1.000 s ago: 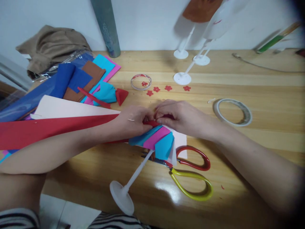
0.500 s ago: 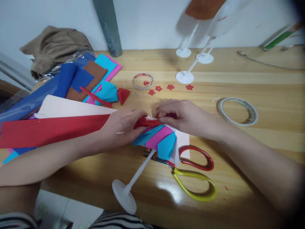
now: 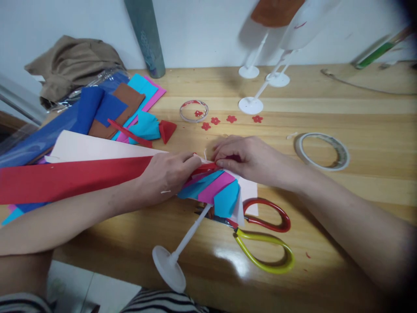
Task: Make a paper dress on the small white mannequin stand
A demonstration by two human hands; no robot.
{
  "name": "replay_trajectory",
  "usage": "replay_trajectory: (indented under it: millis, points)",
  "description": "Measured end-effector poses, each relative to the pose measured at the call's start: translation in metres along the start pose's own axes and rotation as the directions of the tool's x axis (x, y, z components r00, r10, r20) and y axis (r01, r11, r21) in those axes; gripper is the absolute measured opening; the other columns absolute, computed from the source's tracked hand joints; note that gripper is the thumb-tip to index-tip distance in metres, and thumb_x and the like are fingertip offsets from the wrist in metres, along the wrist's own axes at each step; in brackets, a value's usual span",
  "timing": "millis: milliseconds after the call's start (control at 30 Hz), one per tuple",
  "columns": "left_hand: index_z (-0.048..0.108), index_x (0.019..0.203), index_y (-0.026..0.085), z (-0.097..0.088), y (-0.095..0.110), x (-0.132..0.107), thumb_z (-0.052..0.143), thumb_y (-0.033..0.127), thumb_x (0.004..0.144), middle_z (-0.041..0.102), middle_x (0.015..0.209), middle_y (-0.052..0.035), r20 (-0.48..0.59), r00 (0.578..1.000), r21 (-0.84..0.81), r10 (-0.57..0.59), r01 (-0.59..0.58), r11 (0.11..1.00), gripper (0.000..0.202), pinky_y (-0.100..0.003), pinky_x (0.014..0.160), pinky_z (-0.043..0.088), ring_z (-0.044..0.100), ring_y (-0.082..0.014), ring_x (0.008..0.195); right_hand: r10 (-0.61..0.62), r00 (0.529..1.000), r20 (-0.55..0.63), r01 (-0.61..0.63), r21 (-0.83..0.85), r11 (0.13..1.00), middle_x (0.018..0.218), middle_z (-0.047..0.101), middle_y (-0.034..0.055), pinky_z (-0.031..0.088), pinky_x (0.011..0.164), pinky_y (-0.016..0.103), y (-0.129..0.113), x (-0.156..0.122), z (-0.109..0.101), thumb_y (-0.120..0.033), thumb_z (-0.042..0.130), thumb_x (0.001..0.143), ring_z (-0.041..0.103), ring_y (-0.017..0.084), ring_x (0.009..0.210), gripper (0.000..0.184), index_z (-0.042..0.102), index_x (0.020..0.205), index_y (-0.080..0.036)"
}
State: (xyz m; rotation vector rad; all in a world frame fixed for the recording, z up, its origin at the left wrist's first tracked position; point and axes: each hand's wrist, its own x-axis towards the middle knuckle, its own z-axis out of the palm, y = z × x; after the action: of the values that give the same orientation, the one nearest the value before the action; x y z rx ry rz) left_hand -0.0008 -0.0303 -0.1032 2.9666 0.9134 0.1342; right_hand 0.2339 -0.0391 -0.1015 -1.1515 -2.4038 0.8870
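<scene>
My left hand (image 3: 171, 174) is closed on a long red paper strip (image 3: 81, 178), which trails off to the left. The fingers of my right hand (image 3: 239, 156) pinch the strip's narrow end. Just below both hands lies a piece layered with blue and pink paper (image 3: 216, 187), on a tilted white plastic stem with a round base (image 3: 169, 269). A white sheet (image 3: 94, 148) sits behind the red strip. Scissors with one red and one yellow handle (image 3: 265, 243) lie partly beneath the layered piece, their blades mostly hidden.
Folded coloured papers (image 3: 125, 104) pile up at the left. Red flower cutouts (image 3: 231, 118) and a clear ring (image 3: 193, 111) lie mid-table. A tape roll (image 3: 322, 151) is at right. White stands (image 3: 250, 105) and a grey-green cylinder (image 3: 146, 39) stand near the wall.
My left hand's fingers have curled in more over the red strip, which now looks narrower and tighter between the hands. My right hand keeps its pinch; the view has shifted slightly.
</scene>
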Motion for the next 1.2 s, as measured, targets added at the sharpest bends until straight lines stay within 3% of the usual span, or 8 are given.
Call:
replay_trajectory:
  millis: [300,500,600,700,800,967,1200]
  points:
    - [0.064,0.099,0.019,-0.001,0.000,-0.002,0.036,0.012,0.097,0.067,0.077,-0.0025,-0.057,0.995,0.033,0.079,-0.078,0.996,0.029,-0.027,0.050,0.026,0.054,-0.0142,0.060,-0.010,1.000,-0.002,0.010,-0.044,0.999,0.089,0.070,0.0102,0.047,0.079,0.034,0.001,0.002,0.001,-0.014,0.045,0.091,0.062,0.021,0.086,0.027,0.055,0.066,-0.020]
    - [0.065,0.092,0.018,-0.003,-0.002,-0.006,0.044,0.009,0.094,0.075,0.095,-0.0054,0.000,0.989,0.145,0.150,-0.148,0.978,0.023,-0.024,0.055,0.037,0.065,-0.0151,0.076,-0.005,1.000,0.009,0.006,-0.060,0.998,0.088,0.069,0.0120,0.047,0.081,0.036,-0.002,0.001,0.001,-0.012,0.043,0.091,0.060,0.022,0.085,0.027,0.052,0.066,-0.020]
    - [0.067,0.088,0.017,-0.006,-0.004,-0.005,0.045,0.008,0.090,0.075,0.093,-0.0056,-0.053,0.998,0.006,0.037,-0.036,0.999,0.025,-0.023,0.059,0.042,0.067,-0.0155,0.077,0.002,1.000,0.007,-0.002,-0.052,0.999,0.089,0.070,0.0124,0.047,0.080,0.036,-0.002,0.001,0.001,-0.013,0.044,0.091,0.061,0.022,0.085,0.026,0.053,0.068,-0.019]
    - [0.071,0.090,0.016,-0.011,-0.003,0.005,0.050,0.008,0.086,0.075,0.087,-0.0045,-0.117,0.986,-0.251,-0.116,0.084,0.964,0.023,-0.024,0.063,0.044,0.067,-0.0152,0.075,0.008,1.000,0.002,-0.008,-0.064,0.998,0.089,0.070,0.0131,0.047,0.078,0.036,-0.002,0.000,0.001,-0.015,0.045,0.092,0.061,0.023,0.084,0.026,0.056,0.069,-0.019]
    - [0.074,0.090,0.016,-0.015,0.001,0.020,0.060,0.022,0.089,0.075,0.080,-0.0025,-0.006,0.978,-0.438,-0.211,0.187,0.880,0.015,-0.024,0.061,0.042,0.063,-0.0134,0.067,0.011,1.000,0.001,-0.011,-0.089,0.996,0.091,0.071,0.0138,0.048,0.078,0.036,-0.001,0.000,0.001,-0.016,0.044,0.093,0.062,0.023,0.085,0.027,0.060,0.071,-0.018]
    - [0.076,0.089,0.016,-0.009,0.000,0.038,0.067,0.031,0.087,0.075,0.083,-0.0026,0.194,0.968,-0.526,-0.160,0.240,0.816,0.017,-0.026,0.064,0.043,0.065,-0.0156,0.073,-0.016,1.000,-0.010,0.015,-0.076,0.997,0.092,0.072,0.0135,0.050,0.079,0.037,0.002,0.000,0.001,-0.017,0.046,0.093,0.064,0.023,0.087,0.026,0.063,0.074,-0.018]
    - [0.075,0.082,0.015,0.002,-0.009,0.040,0.064,0.030,0.087,0.071,0.073,-0.0003,0.242,0.965,-0.634,-0.102,0.237,0.736,0.019,-0.024,0.060,0.040,0.059,-0.0134,0.067,-0.048,0.999,0.001,0.048,-0.045,0.998,0.090,0.070,0.0120,0.049,0.078,0.034,0.003,-0.002,-0.001,-0.020,0.045,0.095,0.063,0.022,0.085,0.026,0.062,0.076,-0.019]
